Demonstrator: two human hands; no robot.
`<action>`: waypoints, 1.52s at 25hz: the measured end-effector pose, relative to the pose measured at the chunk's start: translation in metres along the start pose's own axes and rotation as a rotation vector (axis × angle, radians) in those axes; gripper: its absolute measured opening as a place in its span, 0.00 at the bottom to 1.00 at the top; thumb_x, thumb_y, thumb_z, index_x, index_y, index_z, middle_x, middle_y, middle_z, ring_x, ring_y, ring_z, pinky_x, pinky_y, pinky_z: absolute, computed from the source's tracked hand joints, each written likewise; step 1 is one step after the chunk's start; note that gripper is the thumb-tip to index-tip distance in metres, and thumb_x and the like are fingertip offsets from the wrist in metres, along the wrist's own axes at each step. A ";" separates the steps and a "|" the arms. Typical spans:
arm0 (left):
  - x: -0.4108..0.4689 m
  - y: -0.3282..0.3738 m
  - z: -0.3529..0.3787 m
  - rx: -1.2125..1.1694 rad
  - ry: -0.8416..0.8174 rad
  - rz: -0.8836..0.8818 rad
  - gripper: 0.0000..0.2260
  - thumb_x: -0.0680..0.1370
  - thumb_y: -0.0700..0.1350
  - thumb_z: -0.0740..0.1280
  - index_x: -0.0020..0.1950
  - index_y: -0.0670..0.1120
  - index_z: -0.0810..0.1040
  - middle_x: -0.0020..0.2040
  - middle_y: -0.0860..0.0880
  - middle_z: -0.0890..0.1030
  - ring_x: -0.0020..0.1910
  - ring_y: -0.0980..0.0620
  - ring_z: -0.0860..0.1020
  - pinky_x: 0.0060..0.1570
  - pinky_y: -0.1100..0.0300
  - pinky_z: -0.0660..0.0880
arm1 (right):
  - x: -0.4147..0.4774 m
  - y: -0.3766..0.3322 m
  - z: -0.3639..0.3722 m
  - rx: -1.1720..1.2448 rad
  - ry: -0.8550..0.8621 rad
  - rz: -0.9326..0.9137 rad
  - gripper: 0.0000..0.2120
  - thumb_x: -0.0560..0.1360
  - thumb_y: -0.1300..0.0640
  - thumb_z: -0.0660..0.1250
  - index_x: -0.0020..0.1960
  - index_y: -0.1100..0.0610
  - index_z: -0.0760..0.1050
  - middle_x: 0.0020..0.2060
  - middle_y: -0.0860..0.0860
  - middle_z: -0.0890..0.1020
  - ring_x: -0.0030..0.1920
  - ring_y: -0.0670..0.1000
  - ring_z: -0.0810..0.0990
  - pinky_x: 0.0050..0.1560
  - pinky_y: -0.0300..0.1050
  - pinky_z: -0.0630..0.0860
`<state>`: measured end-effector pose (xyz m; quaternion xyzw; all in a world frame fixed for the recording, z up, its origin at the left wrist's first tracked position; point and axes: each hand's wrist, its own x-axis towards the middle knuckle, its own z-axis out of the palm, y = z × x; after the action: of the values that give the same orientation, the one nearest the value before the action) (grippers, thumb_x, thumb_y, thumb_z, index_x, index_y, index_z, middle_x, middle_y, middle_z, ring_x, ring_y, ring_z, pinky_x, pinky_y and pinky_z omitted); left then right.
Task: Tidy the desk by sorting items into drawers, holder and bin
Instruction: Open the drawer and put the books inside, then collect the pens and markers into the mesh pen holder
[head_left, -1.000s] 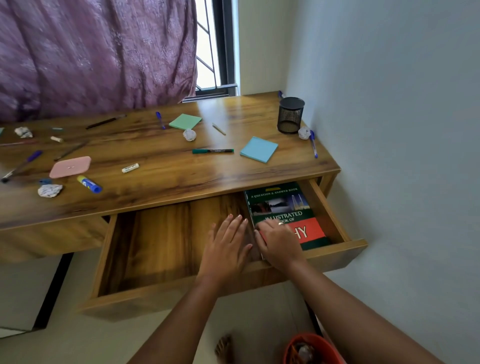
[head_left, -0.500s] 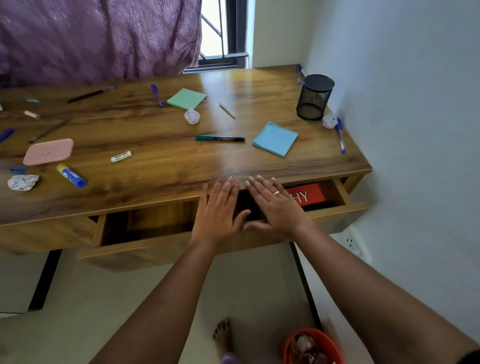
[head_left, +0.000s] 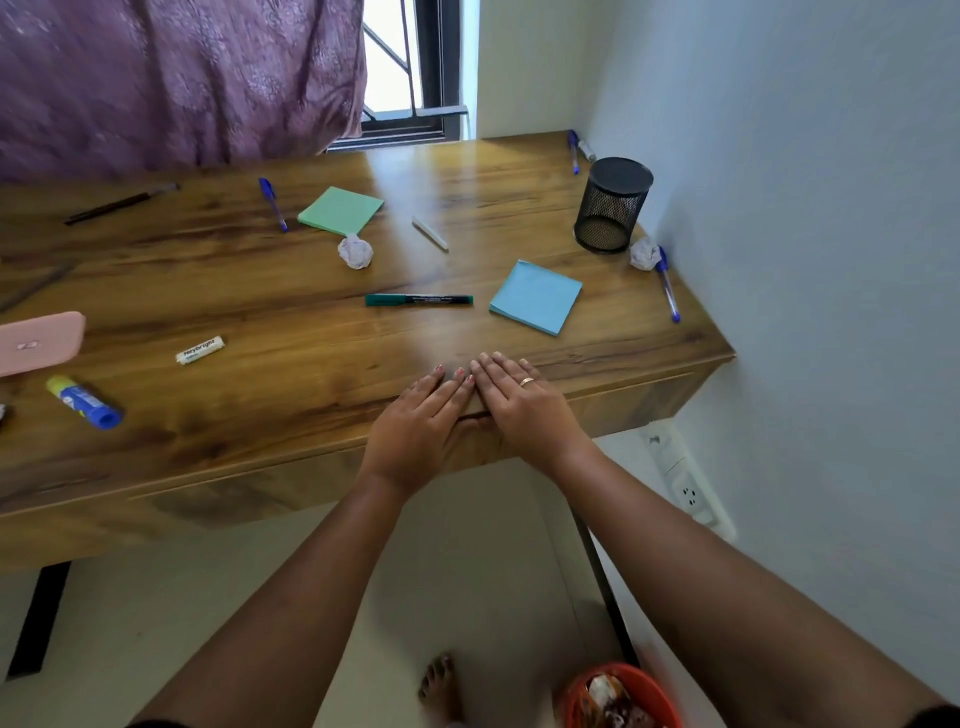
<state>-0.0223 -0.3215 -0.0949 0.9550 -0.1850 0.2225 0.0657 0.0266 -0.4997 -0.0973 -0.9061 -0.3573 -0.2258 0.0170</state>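
pressing flat on the shut-looking drawer front (head_left: 623, 410) with left hand (head_left: 421, 431) and right hand (head_left: 524, 410) side by side, fingers straight, holding nothing; seems to end the drawer step; calls next for reaching forward to the green marker (head_left: 418, 300), bound for the mesh holder (head_left: 613, 205)

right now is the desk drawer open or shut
Shut. The drawer front sits flush under the desk edge, no gap or inside showing; left hand and right hand lie flat against it, fingers straight.
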 end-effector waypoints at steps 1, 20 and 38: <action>-0.001 0.000 0.002 0.015 -0.003 0.020 0.22 0.78 0.53 0.56 0.66 0.42 0.76 0.64 0.44 0.78 0.64 0.44 0.76 0.61 0.49 0.75 | 0.000 -0.002 0.002 -0.021 0.017 -0.001 0.22 0.75 0.54 0.61 0.66 0.62 0.74 0.62 0.58 0.78 0.63 0.55 0.78 0.62 0.53 0.74; 0.125 -0.022 -0.059 -0.930 -0.158 -0.490 0.05 0.78 0.44 0.65 0.50 0.50 0.81 0.45 0.49 0.84 0.46 0.52 0.81 0.52 0.52 0.79 | 0.089 0.079 -0.081 0.251 -0.010 0.466 0.12 0.77 0.54 0.64 0.57 0.56 0.78 0.61 0.50 0.76 0.64 0.54 0.71 0.59 0.48 0.71; 0.295 -0.037 0.029 -1.377 -0.244 -0.955 0.33 0.73 0.51 0.71 0.73 0.51 0.60 0.65 0.48 0.72 0.59 0.49 0.75 0.57 0.50 0.77 | 0.227 0.246 -0.021 1.427 -0.056 1.138 0.12 0.77 0.46 0.59 0.55 0.51 0.75 0.54 0.56 0.78 0.52 0.57 0.78 0.53 0.56 0.78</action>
<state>0.2495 -0.3887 0.0104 0.6948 0.1381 -0.0962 0.6992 0.3253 -0.5415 0.0493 -0.7252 0.0884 0.1133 0.6734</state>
